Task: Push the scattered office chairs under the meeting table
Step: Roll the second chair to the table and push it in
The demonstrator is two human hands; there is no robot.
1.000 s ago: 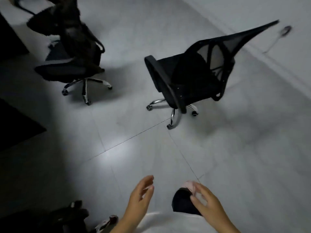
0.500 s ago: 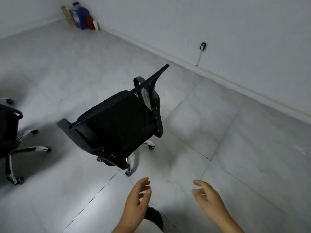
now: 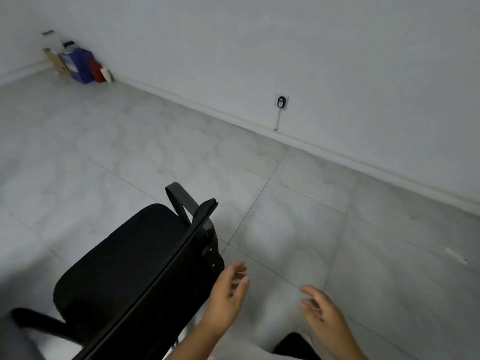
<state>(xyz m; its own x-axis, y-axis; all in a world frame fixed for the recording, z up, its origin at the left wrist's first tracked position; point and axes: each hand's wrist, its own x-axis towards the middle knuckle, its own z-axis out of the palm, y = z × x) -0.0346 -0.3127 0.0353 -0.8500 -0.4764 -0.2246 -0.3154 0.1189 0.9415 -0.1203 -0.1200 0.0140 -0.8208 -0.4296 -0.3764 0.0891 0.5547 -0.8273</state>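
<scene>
A black office chair (image 3: 135, 276) is seen from above and behind at the lower left of the view, on a pale grey tiled floor (image 3: 130, 152). Its padded seat is turned away from the wearer, and the thin top edge of its backrest (image 3: 166, 276) runs as a dark diagonal line from the lower left up toward the middle of the frame. One armrest (image 3: 179, 201) rises beyond the far end of the backrest; the other (image 3: 36, 320) is blurred at the lower left corner. The left hand (image 3: 226, 294) is held just beside the right end of the backrest, its fingers spread loosely apart and curled a little, with nothing grasped; whether the palm touches the chair's frame cannot be told. The right hand (image 3: 324, 315) is held apart from the chair, over bare floor, its fingers likewise loosely parted and empty. A dark shoe (image 3: 293, 344) is partly visible at the bottom edge below the right hand. A white wall (image 3: 285, 48) with a skirting board is seen across the upper part of the view, and a wall socket (image 3: 281, 102) with a thin cable hanging from it is fixed low on it. In the far corner, several boxes and bottles (image 3: 78, 64) are stood against the wall, well apart from the chair.
</scene>
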